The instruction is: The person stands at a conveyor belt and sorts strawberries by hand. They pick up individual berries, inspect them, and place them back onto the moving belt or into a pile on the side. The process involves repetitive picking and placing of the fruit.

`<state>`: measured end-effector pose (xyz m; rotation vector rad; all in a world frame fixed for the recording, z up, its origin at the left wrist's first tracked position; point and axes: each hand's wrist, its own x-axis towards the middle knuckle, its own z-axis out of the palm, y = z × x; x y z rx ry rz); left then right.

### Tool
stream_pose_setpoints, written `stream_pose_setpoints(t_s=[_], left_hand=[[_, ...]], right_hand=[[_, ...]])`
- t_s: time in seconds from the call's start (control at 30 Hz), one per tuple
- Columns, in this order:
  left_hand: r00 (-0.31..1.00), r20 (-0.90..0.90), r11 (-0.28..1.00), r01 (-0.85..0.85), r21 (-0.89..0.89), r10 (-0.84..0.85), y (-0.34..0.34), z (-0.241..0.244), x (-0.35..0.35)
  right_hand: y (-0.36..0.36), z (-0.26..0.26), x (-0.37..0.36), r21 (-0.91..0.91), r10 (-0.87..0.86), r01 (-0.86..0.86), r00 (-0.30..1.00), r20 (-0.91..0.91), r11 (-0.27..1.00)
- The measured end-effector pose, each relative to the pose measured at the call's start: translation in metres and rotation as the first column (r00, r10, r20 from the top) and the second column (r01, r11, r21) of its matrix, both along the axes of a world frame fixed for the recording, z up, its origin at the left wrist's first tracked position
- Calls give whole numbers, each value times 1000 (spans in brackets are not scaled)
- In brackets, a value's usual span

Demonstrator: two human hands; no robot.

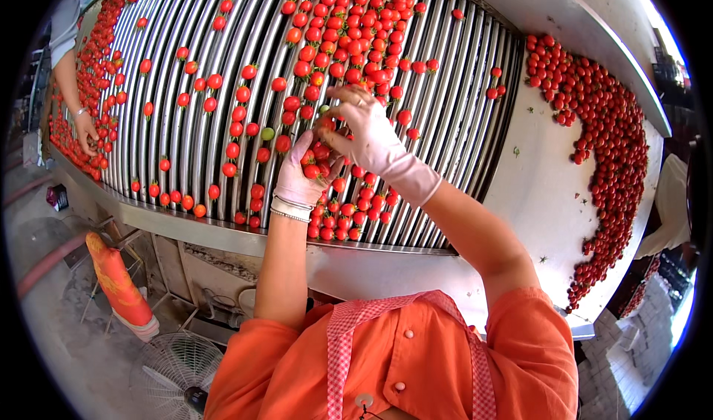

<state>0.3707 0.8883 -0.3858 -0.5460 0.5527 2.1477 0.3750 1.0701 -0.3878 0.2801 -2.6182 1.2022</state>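
Observation:
Both my hands wear pale, thin gloves over a metal roller conveyor [440, 125] strewn with red cherry tomatoes [356, 30]. Several cherry tomatoes [312, 171] lie in my cupped left hand [301, 172], its palm turned up. My right hand [362, 127] reaches across just above it, fingers bent down around the left fingertips; whether it pinches a tomato cannot be seen. One green tomato [267, 133] rests on the rollers left of my hands, and another green one [324, 109] shows beside the right fingers. Tomatoes are densest beyond my hands, with a smaller group near the conveyor's front edge.
A metal tray [535, 180] at the right bears a long heap of tomatoes [607, 136]. At the far left a co-worker's bare hand [85, 133] touches more tomatoes. The conveyor's metal rim [223, 236] runs before me. A fan [178, 372] stands below left.

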Motion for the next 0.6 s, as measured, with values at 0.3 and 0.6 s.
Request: stream_pose_setpoints(t_s=[0.3,0.6], left_hand=[[990,127,926,-106,362,63,19,-13,2],[919,156,755,-386,530,361,60,-16,-7]], right_hand=[[54,-16,-25,237,-198,221,973,-118,946],[60,-7,-88,312,-273,205,943,190,928]])
